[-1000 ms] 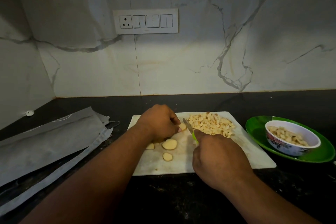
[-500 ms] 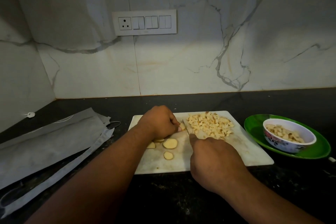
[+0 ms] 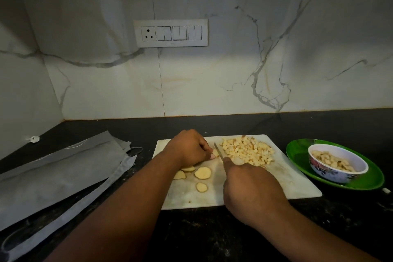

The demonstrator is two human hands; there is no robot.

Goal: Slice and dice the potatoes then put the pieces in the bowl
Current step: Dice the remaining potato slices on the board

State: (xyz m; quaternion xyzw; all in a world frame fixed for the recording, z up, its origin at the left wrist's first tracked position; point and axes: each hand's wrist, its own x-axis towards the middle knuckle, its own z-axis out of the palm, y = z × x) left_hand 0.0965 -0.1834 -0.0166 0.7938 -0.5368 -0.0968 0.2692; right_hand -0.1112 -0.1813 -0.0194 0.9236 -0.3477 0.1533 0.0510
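little has moved since the earlier frames: i note the knife blade point(image 3: 218, 151) set a shade nearer the left hand point(image 3: 190, 149), the view itself raised slightly, and the slices where they were.

largest first. black counter point(image 3: 212, 125) carries a white cutting board point(image 3: 297, 187). to its right, well apart from both hands, a green plate point(image 3: 297, 155) holds the bowl point(image 3: 338, 173), already part filled with diced pieces. on the board's far right portion lies the diced potato pile point(image 3: 247, 152), just beside the blade on its right.

the relation that matters: the potato piece being cut point(image 3: 215, 152) sits between the left fingertips and the blade, touching or almost touching both. the blade's long axis runs away from me and slightly left, so i judge the next stroke falls straight down just right of those fingertips. the left hand is the nearer one to the piece.

left hand: fingers curled down, pinning the piece; exactly how much of it they cover i cannot tell. right hand point(image 3: 253, 189): closed round the knife handle, which is hidden.

three loose slices point(image 3: 202, 173) lie near the left wrist, not yet diced.

risk, in my judgement: fingertip close to the edge.
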